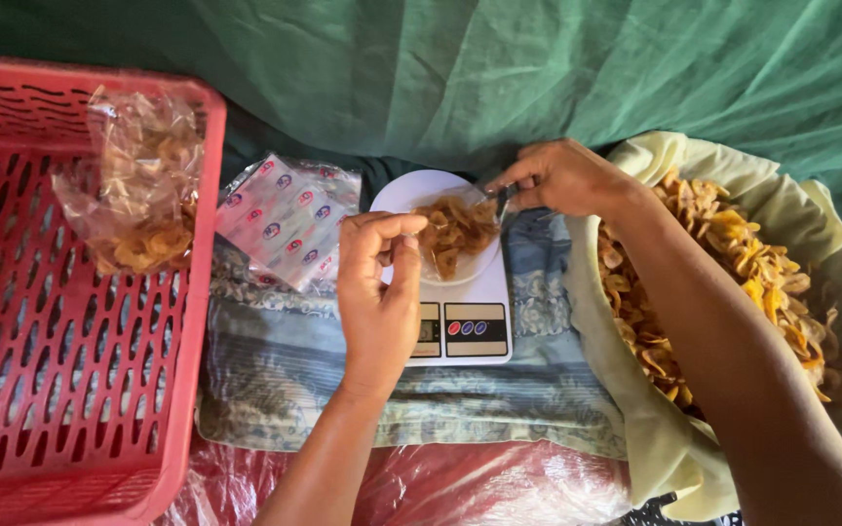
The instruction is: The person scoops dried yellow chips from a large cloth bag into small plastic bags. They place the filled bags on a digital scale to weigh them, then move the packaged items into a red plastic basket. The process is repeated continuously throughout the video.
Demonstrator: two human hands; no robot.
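Observation:
A clear plastic bag of yellow chips (455, 237) rests on the round plate of a white kitchen scale (462, 326). My left hand (378, 292) pinches the bag's near left edge. My right hand (559, 177) grips the bag's far right edge, holding its mouth apart. A large heap of loose chips (723, 263) lies to the right in a cloth-lined basket (635, 409), under my right forearm.
A red plastic crate (60, 390) stands at the left with a filled chip bag (143, 200) leaning on its rim. A stack of empty printed bags (287, 219) lies beside the scale on a patterned cloth (275, 370). Green fabric (538, 68) hangs behind.

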